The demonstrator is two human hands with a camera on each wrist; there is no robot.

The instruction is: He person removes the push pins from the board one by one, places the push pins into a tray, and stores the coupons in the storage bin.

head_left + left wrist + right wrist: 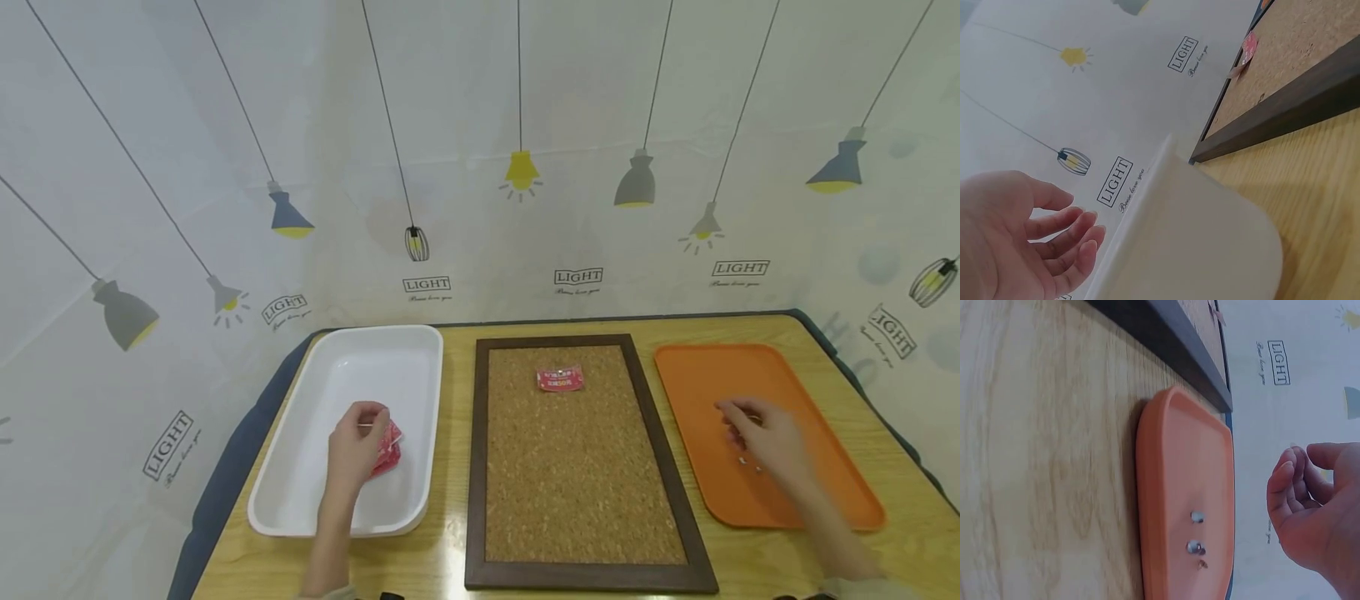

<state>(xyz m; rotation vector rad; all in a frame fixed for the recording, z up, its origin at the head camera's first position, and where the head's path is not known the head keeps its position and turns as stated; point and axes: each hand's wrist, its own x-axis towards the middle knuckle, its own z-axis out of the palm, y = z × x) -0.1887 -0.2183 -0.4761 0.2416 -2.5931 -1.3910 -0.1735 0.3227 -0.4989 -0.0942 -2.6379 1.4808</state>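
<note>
My left hand (354, 442) hovers over the white tray (270, 492), close above several red-and-white printed coupons (387, 463). In the left wrist view its fingers (1063, 250) are loosely bent, with nothing visible between them. On the right, my other hand (768, 442) is over the orange tray (697, 375), near several small shiny pins (1196, 547). Its fingers curl gently and the thumb comes near the index fingertip; I see nothing held there. Between the trays lies a framed cork board (577, 483) with one red coupon (559, 379) near its top.
A wooden table (450, 500) carries both trays and the board. The board's dark frame (477, 467) is raised, and so are the white tray's walls. Behind stands a pale wall covering (480, 275) printed with lamps.
</note>
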